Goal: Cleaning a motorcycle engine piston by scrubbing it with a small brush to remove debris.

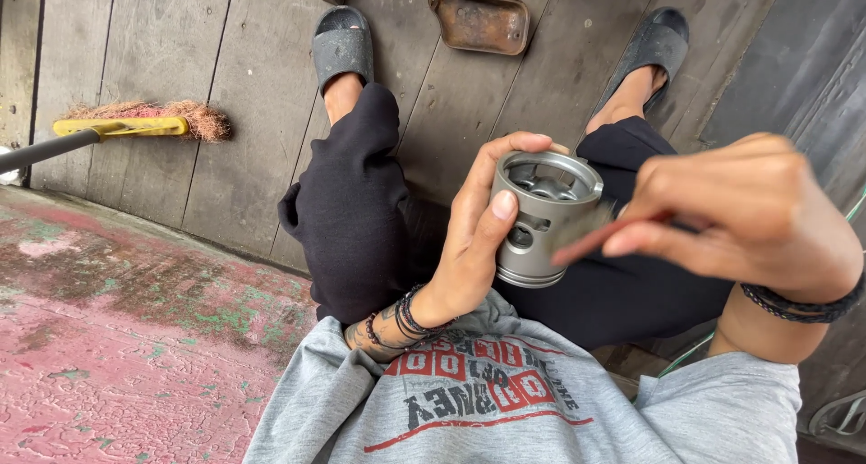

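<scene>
My left hand [474, 238] grips a grey metal piston [541, 220] over my lap, open hollow end up, thumb on its side wall beside the pin hole. My right hand [740, 216] pinches a thin reddish-brown tool [600, 236], blurred, whose tip rests against the piston's right side. Dark bead bracelets circle both wrists.
I sit with black trousers and dark slippers [342, 45] on a grey plank floor. A rusty rectangular metal tray [479, 19] lies between my feet. A yellow-headed broom [135, 124] lies at the left, and a worn red-painted surface [117, 338] fills the lower left.
</scene>
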